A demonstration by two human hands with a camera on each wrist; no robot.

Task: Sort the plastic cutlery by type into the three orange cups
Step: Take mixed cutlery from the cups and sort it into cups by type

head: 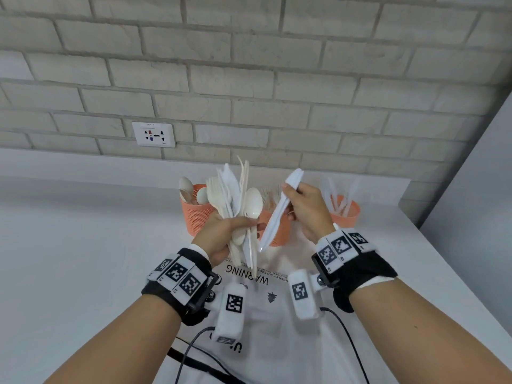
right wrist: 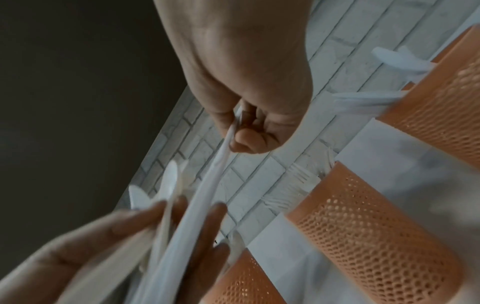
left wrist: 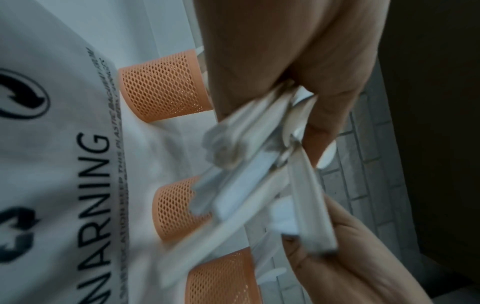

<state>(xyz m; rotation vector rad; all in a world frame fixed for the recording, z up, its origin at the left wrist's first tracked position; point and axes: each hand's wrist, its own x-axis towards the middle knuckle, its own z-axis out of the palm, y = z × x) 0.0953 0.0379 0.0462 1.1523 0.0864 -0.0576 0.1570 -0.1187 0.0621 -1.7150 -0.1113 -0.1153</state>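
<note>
My left hand (head: 227, 231) grips an upright bundle of mixed plastic cutlery (head: 238, 195): forks, knives and a spoon. My right hand (head: 304, 206) pinches one white knife (head: 277, 214), which slants down toward the bundle; whether its lower end still touches the bundle I cannot tell. Behind the hands stand three orange mesh cups. The left cup (head: 195, 217) holds spoons, the middle cup (head: 279, 234) forks, the right cup (head: 347, 216) knives. The left wrist view shows the bundle (left wrist: 259, 164) blurred under my left hand (left wrist: 285, 61). The right wrist view shows the knife (right wrist: 207, 185) held by my right hand (right wrist: 254, 82).
A white plastic bag (head: 266, 314) printed WARNING lies on the white table (head: 83, 245) under my hands. A brick wall with a socket (head: 153, 134) stands behind the cups. Cables (head: 194, 350) trail near my wrists. The table's edge (head: 457, 273) runs along the right.
</note>
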